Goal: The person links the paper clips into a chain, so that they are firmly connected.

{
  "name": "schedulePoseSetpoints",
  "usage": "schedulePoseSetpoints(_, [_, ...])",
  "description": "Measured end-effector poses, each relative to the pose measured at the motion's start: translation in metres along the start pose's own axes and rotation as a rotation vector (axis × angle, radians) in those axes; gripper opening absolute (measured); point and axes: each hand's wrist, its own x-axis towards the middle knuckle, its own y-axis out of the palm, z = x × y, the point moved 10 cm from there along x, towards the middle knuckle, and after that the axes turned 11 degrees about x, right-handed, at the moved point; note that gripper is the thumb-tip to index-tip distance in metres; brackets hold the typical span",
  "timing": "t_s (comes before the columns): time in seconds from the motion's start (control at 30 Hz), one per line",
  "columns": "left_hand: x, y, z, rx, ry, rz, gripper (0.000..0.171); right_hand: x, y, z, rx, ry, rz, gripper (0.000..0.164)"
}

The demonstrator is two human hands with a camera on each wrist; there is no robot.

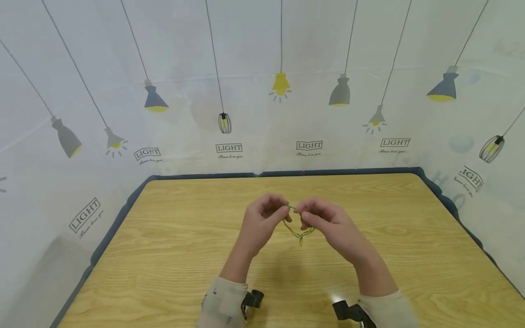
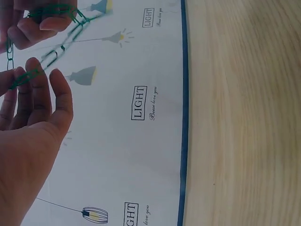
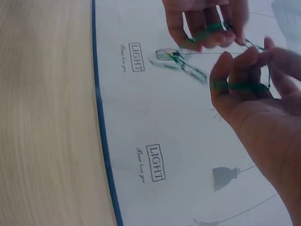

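A thin chain of green paper clips (image 1: 301,236) is held up between both hands over the table. My left hand (image 1: 262,223) pinches one part of it between thumb and fingers, and my right hand (image 1: 330,224) pinches another part close beside. Below the fingers the chain hangs in a loop, with a short piece dangling at its lowest point. In the left wrist view, elongated links of the chain (image 2: 56,54) cross the left fingers (image 2: 40,96). The right wrist view shows links running over the right fingers (image 3: 224,96), blurred in part.
Under the hands lies a wood-grain table (image 1: 184,255) with a dark blue edge (image 1: 328,172) along its back and sides. Behind it hangs a pale curtain (image 1: 254,45) printed with lamps and the word LIGHT. Black camera mounts (image 1: 253,299) sit at both wrists.
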Motion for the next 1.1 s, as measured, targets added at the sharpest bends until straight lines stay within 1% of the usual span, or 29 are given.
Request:
schedulePoseSetpoints(0.07, [0.001, -0.004, -0.001, -0.058, -0.012, -0.011, 0.016, -0.001, 0.000, 0.006, -0.023, -0.032, 0.029, 0.017])
schedulePoseSetpoints(0.13, [0.001, -0.009, -0.002, -0.117, -0.020, -0.029, 0.017, -0.002, -0.002, 0.010, -0.059, -0.050, 0.028, 0.017])
schedulePoseSetpoints(0.2, [0.002, -0.013, -0.002, -0.157, -0.023, -0.041, 0.019, -0.001, -0.005, 0.012, -0.137, -0.057, -0.005, 0.019])
schedulePoseSetpoints(0.27, [0.002, -0.015, -0.003, -0.186, -0.029, -0.043, 0.019, -0.001, -0.009, 0.015, -0.239, -0.059, -0.059, 0.021])
schedulePoseSetpoints(0.37, [0.001, -0.016, -0.003, -0.218, -0.035, -0.021, 0.016, -0.001, -0.016, 0.019, -0.395, -0.062, -0.150, 0.022])
schedulePoseSetpoints(0.4, [0.001, -0.015, -0.003, -0.226, -0.035, -0.009, 0.014, -0.001, -0.017, 0.019, -0.431, -0.062, -0.176, 0.023])
schedulePoseSetpoints(0.47, [0.000, -0.013, -0.003, -0.238, -0.032, 0.018, 0.013, -0.002, -0.020, 0.019, -0.468, -0.057, -0.214, 0.023])
schedulePoseSetpoints(0.53, [-0.001, -0.011, -0.004, -0.235, -0.027, 0.048, 0.014, -0.002, -0.022, 0.018, -0.476, -0.054, -0.239, 0.026])
schedulePoseSetpoints(0.6, [-0.002, -0.008, -0.005, -0.201, -0.022, 0.074, 0.016, -0.002, -0.024, 0.017, -0.476, -0.051, -0.251, 0.029])
schedulePoseSetpoints(0.67, [-0.002, -0.007, -0.005, -0.122, -0.015, 0.090, 0.017, -0.002, -0.025, 0.017, -0.486, -0.048, -0.257, 0.032])
schedulePoseSetpoints(0.73, [-0.001, -0.007, -0.006, -0.007, -0.009, 0.093, 0.019, -0.002, -0.025, 0.017, -0.499, -0.046, -0.256, 0.037])
schedulePoseSetpoints(0.9, [0.002, -0.007, -0.011, 0.381, 0.011, 0.083, 0.030, -0.002, -0.023, 0.018, -0.566, -0.039, -0.252, 0.044])
schedulePoseSetpoints(0.97, [0.003, -0.004, -0.017, 0.541, 0.051, 0.080, 0.032, -0.002, -0.021, 0.018, -0.612, -0.038, -0.254, 0.045])
schedulePoseSetpoints(1.03, [0.004, -0.001, -0.023, 0.680, 0.100, 0.067, 0.032, -0.002, -0.020, 0.018, -0.659, -0.033, -0.259, 0.045])
schedulePoseSetpoints(1.1, [0.004, 0.002, -0.029, 0.796, 0.161, 0.040, 0.032, -0.001, -0.019, 0.017, -0.675, -0.016, -0.262, 0.046])
